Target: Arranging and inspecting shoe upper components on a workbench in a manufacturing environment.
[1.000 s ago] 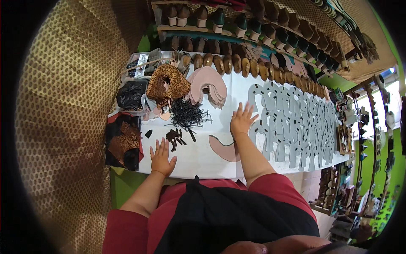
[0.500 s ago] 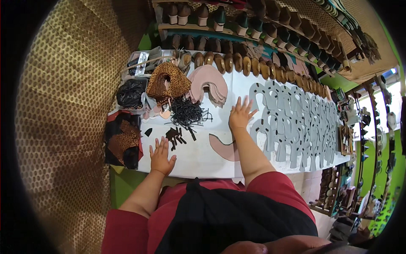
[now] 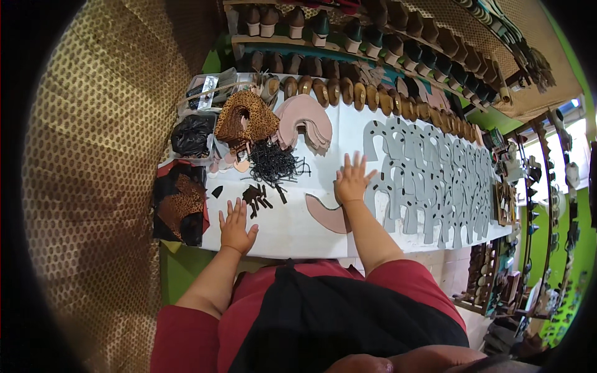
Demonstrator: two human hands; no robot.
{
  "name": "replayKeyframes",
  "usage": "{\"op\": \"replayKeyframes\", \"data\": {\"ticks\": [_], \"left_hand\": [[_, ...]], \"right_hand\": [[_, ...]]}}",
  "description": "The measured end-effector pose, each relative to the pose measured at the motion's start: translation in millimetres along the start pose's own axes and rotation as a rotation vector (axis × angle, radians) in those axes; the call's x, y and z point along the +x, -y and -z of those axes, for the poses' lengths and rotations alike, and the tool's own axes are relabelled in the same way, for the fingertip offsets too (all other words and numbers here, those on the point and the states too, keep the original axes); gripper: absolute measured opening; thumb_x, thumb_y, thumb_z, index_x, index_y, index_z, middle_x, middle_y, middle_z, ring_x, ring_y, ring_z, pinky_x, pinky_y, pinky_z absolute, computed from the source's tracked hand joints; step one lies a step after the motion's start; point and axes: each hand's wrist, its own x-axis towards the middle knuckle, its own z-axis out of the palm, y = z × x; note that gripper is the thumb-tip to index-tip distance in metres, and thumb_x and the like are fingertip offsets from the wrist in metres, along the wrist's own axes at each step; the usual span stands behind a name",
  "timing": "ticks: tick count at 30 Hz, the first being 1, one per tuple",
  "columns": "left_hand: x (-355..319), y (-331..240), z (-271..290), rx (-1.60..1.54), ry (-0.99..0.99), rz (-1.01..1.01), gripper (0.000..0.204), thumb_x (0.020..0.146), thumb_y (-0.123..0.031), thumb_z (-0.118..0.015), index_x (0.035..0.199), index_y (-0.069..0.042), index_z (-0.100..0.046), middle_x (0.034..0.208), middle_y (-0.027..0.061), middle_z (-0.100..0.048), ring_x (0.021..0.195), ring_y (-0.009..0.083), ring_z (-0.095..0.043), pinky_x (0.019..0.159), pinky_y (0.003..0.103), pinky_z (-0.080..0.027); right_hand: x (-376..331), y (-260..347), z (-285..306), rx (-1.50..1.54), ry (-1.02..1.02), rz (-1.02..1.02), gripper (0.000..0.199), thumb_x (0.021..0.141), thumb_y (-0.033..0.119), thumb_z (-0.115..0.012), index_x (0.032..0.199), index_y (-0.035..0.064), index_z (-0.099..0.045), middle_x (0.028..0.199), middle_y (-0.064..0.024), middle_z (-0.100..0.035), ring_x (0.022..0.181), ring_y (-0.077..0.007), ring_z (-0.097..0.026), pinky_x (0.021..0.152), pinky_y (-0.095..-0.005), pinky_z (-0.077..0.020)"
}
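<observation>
My left hand (image 3: 236, 229) lies open near the table's front edge, fingers spread, just below a small heap of short dark strips (image 3: 256, 198). Further right, my right hand (image 3: 352, 181) is open with its fingers apart and holds nothing. Beneath its wrist and forearm lies a curved pink piece (image 3: 326, 216) with a dark inner edge, partly covered by the arm. To the right spread several rows of grey arch-shaped pieces (image 3: 410, 168), many with small dark marks. A tangle of thin black strips (image 3: 273, 163) lies beyond my left hand.
A stack of pink curved pieces (image 3: 305, 121) and leopard-print pieces (image 3: 245, 115) stand at the back left, beside a black plastic bag (image 3: 191, 137). Wooden shoe lasts (image 3: 359, 96) line the table's far side. A shoe rack (image 3: 348, 50) rises behind. Dark folded material (image 3: 179, 202) lies at the left.
My right hand has moved slightly toward me and a little left, over the curved pink piece's right end. My left hand stays almost where it was.
</observation>
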Motion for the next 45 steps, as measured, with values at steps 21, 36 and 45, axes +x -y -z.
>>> {"op": "replayKeyframes", "data": {"ticks": [21,36,45], "left_hand": [[-6.3,2.2,-3.2,-0.009,-0.032,0.005,0.088,0.087,-0.042,-0.061,0.158,-0.010,-0.021,0.164,0.0132,-0.022,0.153,0.0348,-0.014,0.120,0.057,-0.007],[-17.0,35.8,-5.6,-0.006,-0.184,-0.036,0.084,0.090,-0.038,-0.061,0.157,-0.008,-0.021,0.166,0.0139,-0.013,0.153,0.0364,-0.009,0.121,0.055,-0.009],[-21.7,29.7,6.3,0.027,-0.200,0.009,0.082,0.091,-0.040,-0.060,0.158,-0.011,-0.022,0.167,0.0137,-0.012,0.154,0.0365,-0.007,0.119,0.062,-0.006]], "right_hand": [[-52.7,-33.1,94.6,-0.035,0.411,0.028,0.044,0.090,0.033,-0.062,0.130,0.0139,-0.059,0.159,-0.0187,-0.029,0.149,-0.0415,-0.019,0.110,-0.0768,-0.0114],[-54.2,-127.2,194.9,-0.304,0.308,-0.023,0.050,0.083,0.034,-0.070,0.129,0.0175,-0.063,0.163,-0.0151,-0.022,0.151,-0.0421,-0.011,0.112,-0.0743,-0.0128],[-85.8,-160.7,212.7,-0.111,0.307,-0.449,0.052,0.084,0.039,-0.070,0.129,0.0145,-0.062,0.164,-0.0153,-0.018,0.151,-0.0438,-0.007,0.110,-0.0763,-0.0118]]}}
